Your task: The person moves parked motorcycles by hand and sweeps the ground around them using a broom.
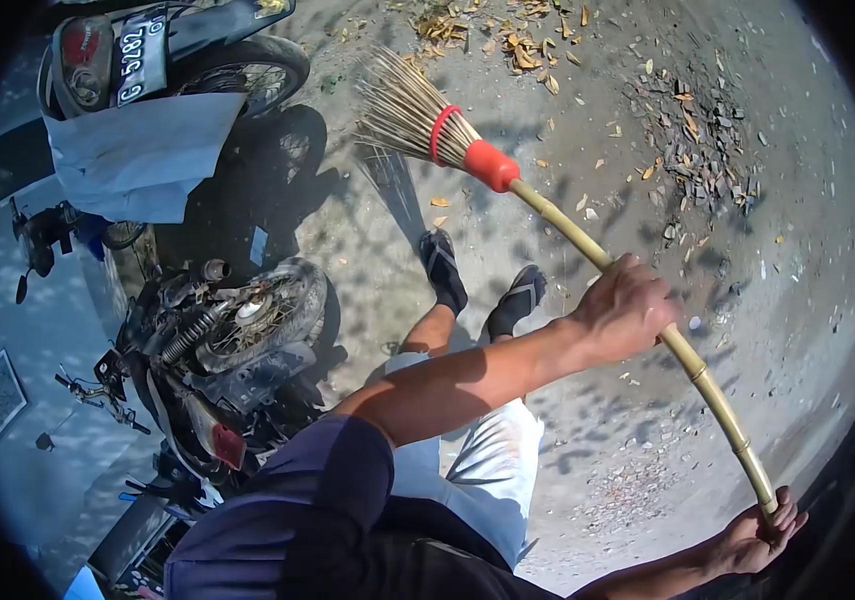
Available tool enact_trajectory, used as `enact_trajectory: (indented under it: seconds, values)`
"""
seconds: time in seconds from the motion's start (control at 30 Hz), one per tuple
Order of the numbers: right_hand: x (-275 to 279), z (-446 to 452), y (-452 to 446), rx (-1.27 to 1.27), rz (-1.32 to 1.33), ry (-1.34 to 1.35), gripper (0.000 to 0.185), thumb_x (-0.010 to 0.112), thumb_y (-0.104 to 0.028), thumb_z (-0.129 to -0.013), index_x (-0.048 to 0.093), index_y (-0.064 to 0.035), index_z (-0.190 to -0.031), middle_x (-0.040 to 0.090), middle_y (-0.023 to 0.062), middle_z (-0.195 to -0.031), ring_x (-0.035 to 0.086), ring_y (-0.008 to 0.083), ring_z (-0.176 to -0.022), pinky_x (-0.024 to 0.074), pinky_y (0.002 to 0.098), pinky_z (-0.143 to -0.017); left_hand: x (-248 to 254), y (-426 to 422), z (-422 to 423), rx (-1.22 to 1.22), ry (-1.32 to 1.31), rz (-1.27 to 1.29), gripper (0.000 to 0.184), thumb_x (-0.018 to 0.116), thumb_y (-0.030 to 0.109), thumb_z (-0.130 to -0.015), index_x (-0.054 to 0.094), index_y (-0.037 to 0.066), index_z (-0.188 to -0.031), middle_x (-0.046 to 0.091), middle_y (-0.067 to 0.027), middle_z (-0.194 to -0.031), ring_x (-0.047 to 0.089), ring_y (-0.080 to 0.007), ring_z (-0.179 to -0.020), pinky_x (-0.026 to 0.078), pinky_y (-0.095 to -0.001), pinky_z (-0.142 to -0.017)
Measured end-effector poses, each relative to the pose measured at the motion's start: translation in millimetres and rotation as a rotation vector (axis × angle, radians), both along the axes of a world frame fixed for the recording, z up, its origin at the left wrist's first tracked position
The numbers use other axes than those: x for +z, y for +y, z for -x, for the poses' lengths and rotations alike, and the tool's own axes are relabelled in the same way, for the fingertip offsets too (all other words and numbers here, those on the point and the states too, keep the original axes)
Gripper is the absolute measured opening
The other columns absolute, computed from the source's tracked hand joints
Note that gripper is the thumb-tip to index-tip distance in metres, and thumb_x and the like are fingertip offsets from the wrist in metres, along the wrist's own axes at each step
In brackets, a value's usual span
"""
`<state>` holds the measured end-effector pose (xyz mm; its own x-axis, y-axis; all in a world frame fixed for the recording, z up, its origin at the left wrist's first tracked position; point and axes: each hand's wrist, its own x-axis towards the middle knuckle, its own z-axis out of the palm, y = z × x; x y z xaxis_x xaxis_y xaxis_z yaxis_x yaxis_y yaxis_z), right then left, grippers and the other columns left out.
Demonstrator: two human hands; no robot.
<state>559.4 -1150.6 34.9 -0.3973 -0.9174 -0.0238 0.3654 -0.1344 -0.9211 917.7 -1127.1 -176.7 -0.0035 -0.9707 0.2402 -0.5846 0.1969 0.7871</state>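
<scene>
A stick broom [568,230] stretches diagonally across the view, with a curved bamboo handle, a red collar and ring, and thin stiff bristles fanned out at the upper left. My left hand [630,310] is closed around the middle of the handle, my forearm crossing in front of my legs. Down at the lower right, my right hand [763,535] grips the handle's end. The bristles hover over or touch the ground, I cannot tell which; their shadow falls below them.
Dry leaves [523,50] lie at the top, and a patch of leaves and debris [703,150] is on the right. A dusty motorcycle [238,340] stands at my left; another motorcycle [148,60], partly covered by a sheet [143,155], is beyond it. My sandalled feet [516,300] are on the ground.
</scene>
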Motion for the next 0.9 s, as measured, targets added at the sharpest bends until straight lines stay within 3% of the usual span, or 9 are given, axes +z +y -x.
enact_trajectory:
  seconds: [0.07,0.13,0.2,0.23,0.33,0.43,0.67,0.73,0.9]
  values:
    - [-5.7,-1.7,18.3,0.220,-0.078,-0.104,0.006,0.050,0.001,-0.090,0.050,0.0029,-0.095,0.036,0.0046,-0.074,0.037,0.0181,-0.071,0.0366,0.0400,-0.089,-8.6,31.9,-12.1,-0.134,-0.066,-0.337,0.019,0.070,0.030,-0.076,0.063,0.014,-0.069,0.057,-0.0051,-0.062,0.060,-0.0266,-0.066,0.041,-0.0389,-0.069]
    - [-9.9,-34.8,34.5,0.315,-0.114,-0.071,0.025,0.050,-0.006,-0.093,0.055,0.0032,-0.116,0.039,0.0045,-0.082,0.043,0.0182,-0.078,0.0372,0.0380,-0.091,-49.0,49.8,-18.9,-0.255,-0.184,-0.515,0.021,0.071,0.031,-0.075,0.063,0.014,-0.068,0.059,-0.0050,-0.064,0.061,-0.0273,-0.065,0.042,-0.0401,-0.068]
    - [10.4,-90.8,38.2,0.239,0.017,0.262,0.030,0.048,-0.009,-0.093,0.056,0.0006,-0.120,0.039,0.0030,-0.079,0.044,0.0179,-0.078,0.0371,0.0390,-0.089,-33.0,19.9,-23.7,-0.112,-0.186,-0.340,0.021,0.070,0.030,-0.077,0.062,0.013,-0.067,0.059,-0.0049,-0.064,0.061,-0.0272,-0.065,0.042,-0.0407,-0.068]
    - [29.6,-104.8,32.4,0.103,0.039,0.299,0.028,0.047,-0.010,-0.092,0.058,-0.0001,-0.115,0.039,0.0016,-0.076,0.045,0.0166,-0.074,0.0376,0.0391,-0.087,-21.9,7.5,-24.6,-0.040,-0.186,-0.256,0.021,0.069,0.029,-0.078,0.062,0.012,-0.067,0.059,-0.0049,-0.064,0.061,-0.0271,-0.065,0.042,-0.0410,-0.068]
    - [95.0,-57.1,22.5,0.314,0.294,0.244,0.030,0.045,-0.009,-0.093,0.057,-0.0003,-0.118,0.046,0.0045,-0.077,0.047,0.0168,-0.073,0.0375,0.0418,-0.088,66.3,-40.3,-8.9,0.071,-0.113,0.060,0.022,0.068,0.027,-0.081,0.062,0.012,-0.067,0.059,-0.0054,-0.064,0.061,-0.0271,-0.065,0.040,-0.0399,-0.068]
    - [152.9,-22.3,13.4,0.269,0.342,0.291,0.026,0.044,-0.007,-0.091,0.058,0.0000,-0.112,0.041,0.0021,-0.073,0.044,0.0137,-0.066,0.0391,0.0394,-0.083,132.4,-28.9,19.4,0.082,-0.049,0.010,0.021,0.066,0.026,-0.083,0.061,0.012,-0.068,0.059,-0.0063,-0.064,0.060,-0.0275,-0.065,0.040,-0.0399,-0.068]
    - [132.0,-65.9,-23.2,0.482,0.114,0.192,0.016,0.050,-0.007,-0.089,0.057,-0.0004,-0.102,0.046,0.0062,-0.068,0.046,0.0179,-0.058,0.0445,0.0426,-0.072,70.6,39.5,50.6,-0.158,-0.167,-0.485,0.023,0.062,0.031,-0.087,0.065,0.012,-0.075,0.060,-0.0066,-0.068,0.062,-0.0289,-0.069,0.041,-0.0427,-0.065]
    - [156.4,-106.5,-30.8,0.574,0.356,0.338,0.017,0.048,-0.008,-0.091,0.057,0.0010,-0.102,0.043,0.0055,-0.067,0.044,0.0182,-0.058,0.0457,0.0438,-0.072,69.6,-7.2,51.8,0.094,-0.052,-0.322,0.024,0.060,0.031,-0.090,0.064,0.013,-0.076,0.062,-0.0064,-0.072,0.061,-0.0292,-0.070,0.039,-0.0423,-0.066]
    - [253.5,-89.2,-43.5,0.567,0.602,0.362,0.026,0.044,-0.012,-0.092,0.059,0.0008,-0.109,0.035,0.0030,-0.063,0.040,0.0142,-0.053,0.0469,0.0392,-0.066,176.4,-84.8,55.5,0.255,-0.004,0.088,0.027,0.057,0.031,-0.093,0.058,0.012,-0.073,0.058,-0.0064,-0.070,0.059,-0.0276,-0.068,0.034,-0.0416,-0.067]
